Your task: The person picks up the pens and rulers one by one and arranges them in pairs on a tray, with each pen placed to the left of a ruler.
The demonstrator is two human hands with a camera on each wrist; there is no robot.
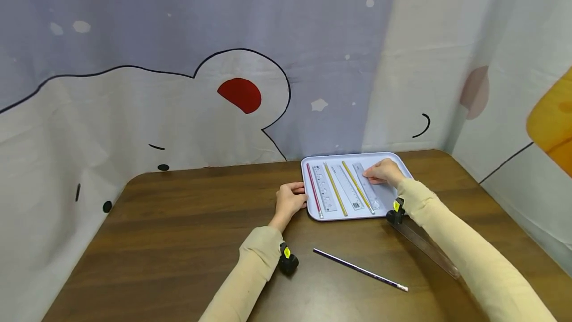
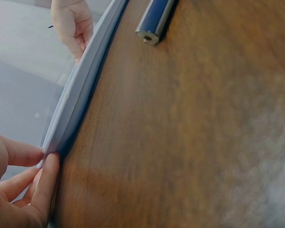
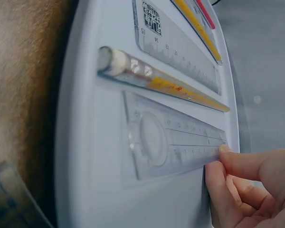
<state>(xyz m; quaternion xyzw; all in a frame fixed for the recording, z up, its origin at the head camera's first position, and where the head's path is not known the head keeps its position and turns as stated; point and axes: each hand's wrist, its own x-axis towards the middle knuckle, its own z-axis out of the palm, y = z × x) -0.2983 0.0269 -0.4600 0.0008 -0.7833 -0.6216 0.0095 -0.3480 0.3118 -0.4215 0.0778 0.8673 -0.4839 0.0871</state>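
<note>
A white tray (image 1: 398, 159) lies at the back of the table. My left hand (image 1: 289, 201) pinches its left rim between thumb and fingers. Over the tray's right part, my right hand (image 1: 383, 172) holds the far end of a clear ruler (image 3: 185, 135) between thumb and fingers. That ruler has a round lens-like disc at its near end. Left of it in the tray lie a yellow pencil (image 1: 358, 187), a clear ruler with a printed square code (image 1: 347, 188), another yellow pencil (image 1: 335, 189), a stencil ruler (image 1: 323, 188) and a red pencil (image 1: 314, 190), roughly side by side.
A dark purple pencil (image 1: 357, 268) with a pale eraser end lies on the brown table (image 1: 201, 222) in front of the tray. Another clear ruler (image 1: 426, 248) lies nearer the right sleeve, partly hidden by it. A patterned curtain (image 1: 178, 123) hangs behind the table.
</note>
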